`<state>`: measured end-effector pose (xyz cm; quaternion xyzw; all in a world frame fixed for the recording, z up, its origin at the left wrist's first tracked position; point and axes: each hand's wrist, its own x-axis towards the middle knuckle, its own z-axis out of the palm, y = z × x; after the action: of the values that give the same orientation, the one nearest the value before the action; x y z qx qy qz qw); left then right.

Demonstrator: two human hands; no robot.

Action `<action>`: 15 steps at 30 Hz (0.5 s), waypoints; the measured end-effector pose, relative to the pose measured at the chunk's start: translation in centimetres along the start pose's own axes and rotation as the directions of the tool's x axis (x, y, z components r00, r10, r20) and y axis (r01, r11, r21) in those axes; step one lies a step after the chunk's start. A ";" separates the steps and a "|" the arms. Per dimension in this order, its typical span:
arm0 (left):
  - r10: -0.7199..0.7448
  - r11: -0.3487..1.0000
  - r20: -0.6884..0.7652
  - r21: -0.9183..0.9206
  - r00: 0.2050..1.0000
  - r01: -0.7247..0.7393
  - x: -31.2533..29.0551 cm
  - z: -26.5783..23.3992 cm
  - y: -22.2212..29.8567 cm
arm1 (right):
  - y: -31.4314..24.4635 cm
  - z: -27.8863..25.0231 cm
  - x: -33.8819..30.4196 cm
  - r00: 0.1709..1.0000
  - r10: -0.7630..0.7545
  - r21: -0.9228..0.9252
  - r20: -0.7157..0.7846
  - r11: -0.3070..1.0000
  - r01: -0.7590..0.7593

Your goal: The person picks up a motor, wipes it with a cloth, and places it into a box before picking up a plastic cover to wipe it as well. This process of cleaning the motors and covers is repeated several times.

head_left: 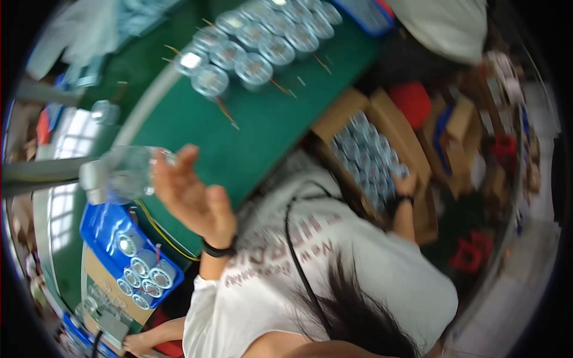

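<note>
My left hand (194,200) is raised over the green table, palm up, its fingers apart and slightly curled. Just beyond its fingertips is a clear plastic bottle (128,173) with a white cap; whether they touch is not plain. My right hand (406,184) reaches down into an open cardboard box (397,134) at the right. Silver round parts (364,155) fill that box in rows. The right fingers rest at one of these parts, but blur hides whether they grip it. Similar round silver parts (253,68) with thin wire leads stand grouped on the table.
A blue tray (98,224) with several round white-rimmed parts (143,262) lies at the left. Another person's hand (138,344) is at the lower left beside a small grey device (113,327). More cartons (459,122) and a red bin (410,101) stand at the right.
</note>
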<state>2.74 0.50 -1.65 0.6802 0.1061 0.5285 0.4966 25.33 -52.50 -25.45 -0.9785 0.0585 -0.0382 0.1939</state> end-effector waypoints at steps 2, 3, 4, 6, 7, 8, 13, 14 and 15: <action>0.041 0.999 0.005 0.024 0.999 -0.041 0.0 0.3 -1.1 | 1.5 1.9 -0.9 0.980 0.196 -0.126 -0.027 0.972 -0.198; 0.035 0.999 0.020 0.037 0.999 -0.036 -0.3 0.3 -1.0 | -0.8 1.8 -1.6 0.982 0.189 -0.220 -0.020 0.957 -0.189; 0.074 0.995 -0.018 0.071 0.997 -0.073 -0.2 -0.3 -0.4 | -1.4 1.7 -1.8 0.967 0.250 -0.155 -0.052 0.954 -0.255; 0.066 0.994 0.017 0.082 0.998 -0.068 -0.6 -1.0 -0.2 | -1.2 1.7 -2.4 0.970 0.227 -0.074 -0.092 0.969 -0.234; 0.055 0.995 0.041 0.084 0.998 -0.058 -0.5 -1.2 -0.1 | -1.1 1.8 -2.4 0.966 0.251 -0.112 -0.060 0.960 -0.256; 0.070 0.993 0.021 0.095 0.997 -0.072 -0.5 -1.3 0.0 | -1.2 1.7 -2.0 0.960 0.278 -0.157 -0.032 0.947 -0.279; -0.012 0.996 0.056 0.083 0.998 0.007 -0.7 -1.8 0.3 | 0.2 -1.7 0.4 0.925 0.345 -0.462 0.158 0.854 -0.240; -0.010 0.995 0.075 0.097 0.997 0.003 -0.7 -1.9 0.2 | -1.4 -2.3 1.0 0.938 0.257 -0.522 0.234 0.847 -0.102; -0.011 0.994 0.094 0.110 0.996 0.000 -0.8 -2.1 0.2 | -3.1 -3.0 2.0 0.963 0.023 -0.472 0.269 0.875 0.111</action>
<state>0.63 1.05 -2.12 0.7304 0.1136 0.4879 0.4643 27.35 -51.06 -21.38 -0.9930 0.0171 0.1050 -0.0510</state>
